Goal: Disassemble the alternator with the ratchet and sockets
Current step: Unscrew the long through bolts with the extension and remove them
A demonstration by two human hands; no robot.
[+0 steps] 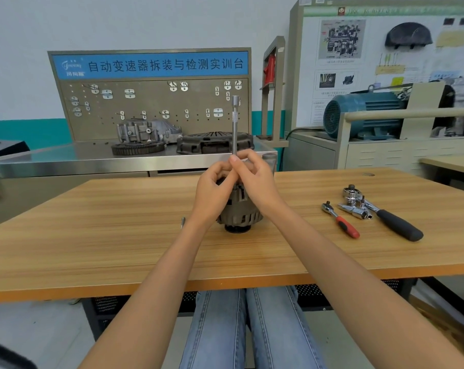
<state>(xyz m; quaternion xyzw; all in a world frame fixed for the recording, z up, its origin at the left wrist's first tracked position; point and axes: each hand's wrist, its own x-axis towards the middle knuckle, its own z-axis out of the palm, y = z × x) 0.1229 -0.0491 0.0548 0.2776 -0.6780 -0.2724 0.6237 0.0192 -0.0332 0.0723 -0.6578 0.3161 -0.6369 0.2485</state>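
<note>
Both hands meet over the alternator, fingers curled together around the lower end of a long extension bar that stands upright between them. His left hand wraps the bar from one side with its fingers bent in; the right hand closes on it from the other, thumb and forefinger pinching the shaft just above. A socket-like head caps the bar's top, well above the knuckles. Directly beneath the hands the alternator sits upright on the table, its pulley end down on the wood; how the bar meets it is hidden behind the fingers.

Just beside the left wrist lies a small metal bit. Well off to the right of the right hand rest a red-handled ratchet, a cluster of sockets and a larger black-handled ratchet. Beyond the hands, on a steel bench, sit a gear ring, a housing and a clutch cover before a pegboard.
</note>
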